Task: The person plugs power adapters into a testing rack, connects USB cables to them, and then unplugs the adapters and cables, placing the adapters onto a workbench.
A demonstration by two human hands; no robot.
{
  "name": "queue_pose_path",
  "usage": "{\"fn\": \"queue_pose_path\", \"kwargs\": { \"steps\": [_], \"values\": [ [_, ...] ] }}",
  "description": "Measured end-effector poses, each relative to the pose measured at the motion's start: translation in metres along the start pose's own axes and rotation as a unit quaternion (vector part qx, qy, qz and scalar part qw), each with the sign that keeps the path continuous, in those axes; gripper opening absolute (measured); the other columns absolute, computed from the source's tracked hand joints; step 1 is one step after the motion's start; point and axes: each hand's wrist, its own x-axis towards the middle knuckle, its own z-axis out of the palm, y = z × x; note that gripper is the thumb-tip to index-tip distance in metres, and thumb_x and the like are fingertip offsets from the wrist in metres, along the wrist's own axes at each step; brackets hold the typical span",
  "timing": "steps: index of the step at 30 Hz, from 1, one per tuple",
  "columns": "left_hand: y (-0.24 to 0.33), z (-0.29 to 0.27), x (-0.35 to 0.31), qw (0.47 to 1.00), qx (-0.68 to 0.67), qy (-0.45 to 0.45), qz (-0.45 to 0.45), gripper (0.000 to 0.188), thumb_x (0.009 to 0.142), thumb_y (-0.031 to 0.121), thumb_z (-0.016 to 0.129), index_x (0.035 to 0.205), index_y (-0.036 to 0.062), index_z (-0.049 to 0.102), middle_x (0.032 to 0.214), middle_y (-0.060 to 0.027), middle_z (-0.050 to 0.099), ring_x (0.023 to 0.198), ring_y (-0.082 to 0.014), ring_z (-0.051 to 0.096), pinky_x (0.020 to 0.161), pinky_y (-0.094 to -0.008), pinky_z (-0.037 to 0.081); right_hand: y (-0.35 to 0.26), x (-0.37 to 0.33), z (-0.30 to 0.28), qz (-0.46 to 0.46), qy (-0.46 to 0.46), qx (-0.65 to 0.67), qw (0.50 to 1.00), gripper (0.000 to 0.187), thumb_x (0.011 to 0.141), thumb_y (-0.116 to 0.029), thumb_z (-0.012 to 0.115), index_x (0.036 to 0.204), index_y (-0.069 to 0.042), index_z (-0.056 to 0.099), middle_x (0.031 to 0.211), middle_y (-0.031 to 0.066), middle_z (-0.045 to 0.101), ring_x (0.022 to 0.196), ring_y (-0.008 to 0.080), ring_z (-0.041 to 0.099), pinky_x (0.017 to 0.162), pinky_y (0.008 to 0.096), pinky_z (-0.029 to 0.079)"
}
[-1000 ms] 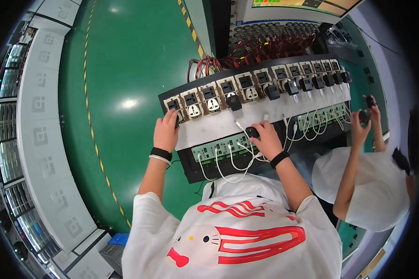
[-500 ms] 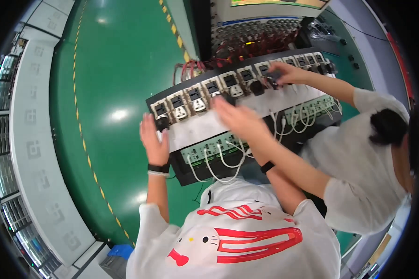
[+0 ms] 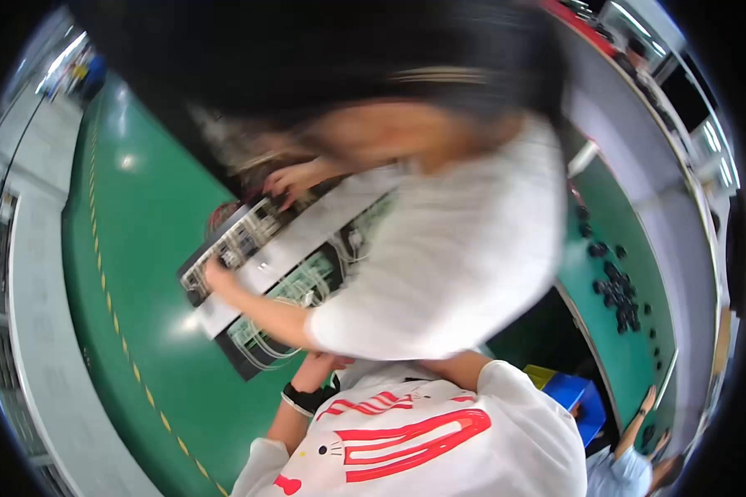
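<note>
My left hand (image 3: 314,370) is low in front of my shirt, just below a co-worker's white sleeve and near the lower end of the panel. A black band sits on that wrist. The fingers are mostly hidden, so their pose cannot be made out. My right forearm (image 3: 457,369) runs up under the co-worker's body, which hides the hand. The socket panel (image 3: 249,234) stands ahead to the left, with a white strip and green circuit boards (image 3: 249,333) with white cables. A co-worker's hand (image 3: 217,275) is on its sockets, another (image 3: 294,179) farther up.
The co-worker's blurred torso (image 3: 464,248) and dark hair cover the middle. On the right a green bench (image 3: 638,273) holds several small black parts (image 3: 617,298). A blue bin (image 3: 587,406) stands at lower right, near another person (image 3: 622,472). Yellow-striped green floor (image 3: 133,248) lies left.
The view has swung to the right. The co-worker has leaned across in front of me. My left hand has drawn back from the panel's left end toward my body.
</note>
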Motion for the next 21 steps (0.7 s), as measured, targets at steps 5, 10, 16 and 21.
{"fn": "queue_pose_path", "kwargs": {
  "steps": [5,10,16,21],
  "values": [
    [-0.037,0.103,0.079,0.945,-0.289,-0.069,-0.133,0.033,0.096,0.031,0.047,0.121,0.0099,0.049,0.108,-0.0088,0.059,0.091,-0.0216,0.060,0.082,-0.0413,0.051,-0.019,-0.094,-0.088,-0.044,-0.006,-0.109,0.993,0.051,0.075,-0.043,0.066,0.099,0.000,0.055,0.092,0.0219,0.061,0.085,0.0388,0.059,0.075,0.0437,0.047],
    [-0.053,0.216,0.158,0.911,-0.223,-0.242,-0.249,0.035,0.095,0.034,0.048,0.118,0.0077,0.051,0.107,-0.0100,0.060,0.091,-0.0225,0.060,0.081,-0.0392,0.051,0.045,-0.201,-0.163,0.064,0.073,-0.061,0.993,0.050,0.075,-0.041,0.069,0.099,0.000,0.056,0.096,0.0202,0.061,0.089,0.0337,0.060,0.077,0.0388,0.047],
    [-0.036,0.355,0.228,0.865,-0.092,-0.309,-0.384,0.035,0.092,0.035,0.052,0.106,0.0033,0.053,0.094,-0.0145,0.062,0.079,-0.0272,0.063,0.069,-0.0360,0.054,0.108,-0.328,-0.203,0.194,0.387,0.158,0.887,0.043,0.085,-0.034,0.064,0.113,-0.002,0.056,0.100,0.0103,0.062,0.087,0.0179,0.060,0.076,0.0299,0.050],
    [0.025,0.484,0.326,0.827,-0.402,-0.201,-0.338,0.029,0.086,0.028,0.058,0.099,0.0035,0.052,0.088,-0.0143,0.060,0.075,-0.0306,0.061,0.067,-0.0441,0.054,0.146,-0.402,-0.221,0.308,0.546,0.335,0.703,0.027,0.088,-0.029,0.058,0.103,-0.006,0.059,0.088,0.0033,0.061,0.076,0.0118,0.056,0.069,0.0251,0.045]
  ]
}}
